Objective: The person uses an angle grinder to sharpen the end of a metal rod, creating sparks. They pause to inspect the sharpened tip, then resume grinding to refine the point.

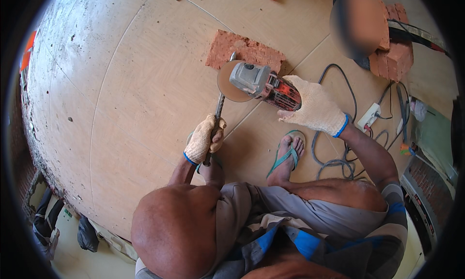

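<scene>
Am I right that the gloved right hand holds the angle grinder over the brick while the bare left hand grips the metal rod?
Not quite. The head view shows the left hand gloved too, not bare. It grips the metal rod, while the gloved right hand holds the angle grinder over the brick.

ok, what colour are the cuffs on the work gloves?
Blue cuffs on cream knit gloves, clearest on the right hand in the head view.
</scene>
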`<move>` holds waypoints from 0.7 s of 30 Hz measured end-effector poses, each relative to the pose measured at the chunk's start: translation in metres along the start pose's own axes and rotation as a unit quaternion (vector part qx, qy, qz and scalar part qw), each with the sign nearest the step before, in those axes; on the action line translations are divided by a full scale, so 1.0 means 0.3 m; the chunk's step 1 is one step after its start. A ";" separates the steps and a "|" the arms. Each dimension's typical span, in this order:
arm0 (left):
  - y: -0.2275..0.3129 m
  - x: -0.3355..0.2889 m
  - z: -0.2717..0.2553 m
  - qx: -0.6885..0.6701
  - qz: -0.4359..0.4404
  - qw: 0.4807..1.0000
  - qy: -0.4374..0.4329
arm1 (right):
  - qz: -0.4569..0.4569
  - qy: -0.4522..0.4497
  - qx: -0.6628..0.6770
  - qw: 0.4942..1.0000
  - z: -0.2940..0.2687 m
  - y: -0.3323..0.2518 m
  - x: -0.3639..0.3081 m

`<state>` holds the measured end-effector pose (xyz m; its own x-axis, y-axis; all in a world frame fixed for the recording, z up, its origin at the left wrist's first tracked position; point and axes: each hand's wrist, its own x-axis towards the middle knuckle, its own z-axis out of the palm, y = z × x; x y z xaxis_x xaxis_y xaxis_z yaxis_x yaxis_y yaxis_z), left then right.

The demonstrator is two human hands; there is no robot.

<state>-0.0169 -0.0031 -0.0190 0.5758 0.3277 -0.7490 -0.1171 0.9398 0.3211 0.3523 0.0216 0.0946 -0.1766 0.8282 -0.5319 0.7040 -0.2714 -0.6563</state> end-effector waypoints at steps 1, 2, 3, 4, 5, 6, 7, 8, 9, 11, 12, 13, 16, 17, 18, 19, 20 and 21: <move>-0.003 0.000 0.002 0.003 0.001 1.000 0.006 | 0.002 0.002 -0.005 1.000 0.004 -0.001 -0.002; -0.004 0.001 0.004 0.005 0.002 1.000 0.013 | -0.005 0.006 -0.009 1.000 0.008 -0.002 -0.001; -0.004 0.000 0.005 0.012 0.004 1.000 0.014 | -0.012 0.011 -0.013 1.000 0.012 -0.001 -0.001; -0.004 -0.001 0.006 0.018 0.005 1.000 0.016 | -0.010 0.010 -0.015 1.000 0.014 0.002 0.000; -0.003 -0.001 0.007 0.021 0.007 1.000 0.017 | -0.009 0.009 -0.019 1.000 0.014 0.005 0.002; -0.002 -0.002 0.008 0.027 0.009 0.999 0.018 | -0.002 0.005 -0.024 1.000 0.015 0.009 0.004; -0.001 -0.002 0.009 0.031 0.012 0.999 0.018 | 0.002 0.005 -0.011 1.000 0.013 0.012 0.005; -0.001 -0.001 0.009 0.035 0.015 0.999 0.017 | 0.011 0.004 -0.001 1.000 0.009 0.016 0.007; 0.000 0.000 0.009 0.032 0.010 0.999 0.016 | 0.019 0.002 0.009 1.000 0.005 0.019 0.010; 0.002 0.002 0.006 0.025 0.002 1.000 0.013 | 0.023 0.021 -0.002 1.000 0.002 0.022 0.020; 0.001 0.002 0.005 0.019 -0.001 1.000 0.006 | 0.035 0.027 -0.009 0.999 0.000 0.021 0.022; 0.000 0.002 0.004 0.012 -0.003 1.000 -0.001 | 0.022 0.029 -0.011 0.999 -0.004 0.019 0.021; 0.001 0.002 -0.005 -0.012 -0.009 1.000 -0.023 | 0.013 0.019 -0.009 1.000 -0.012 0.009 0.007; 0.001 0.004 -0.008 -0.022 -0.008 0.999 -0.037 | 0.010 0.011 -0.001 1.000 -0.010 0.004 0.002; 0.001 0.004 -0.010 -0.030 -0.015 0.999 -0.033 | -0.001 0.006 0.009 1.000 -0.008 0.001 -0.001; 0.001 0.005 -0.011 -0.040 -0.019 0.998 -0.033 | 0.005 0.002 0.004 1.000 -0.003 0.000 0.000; 0.000 0.005 -0.013 -0.052 -0.022 0.998 -0.039 | 0.004 0.002 0.001 1.000 0.003 -0.002 0.001; -0.001 0.005 -0.013 -0.045 -0.020 0.998 -0.039 | 0.000 0.001 -0.002 1.000 0.008 -0.001 0.001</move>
<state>-0.0193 -0.0024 -0.0224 0.6417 0.2844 -0.7122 -0.1626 0.9580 0.2361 0.3503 0.0207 0.0934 -0.1751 0.8286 -0.5317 0.7066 -0.2703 -0.6540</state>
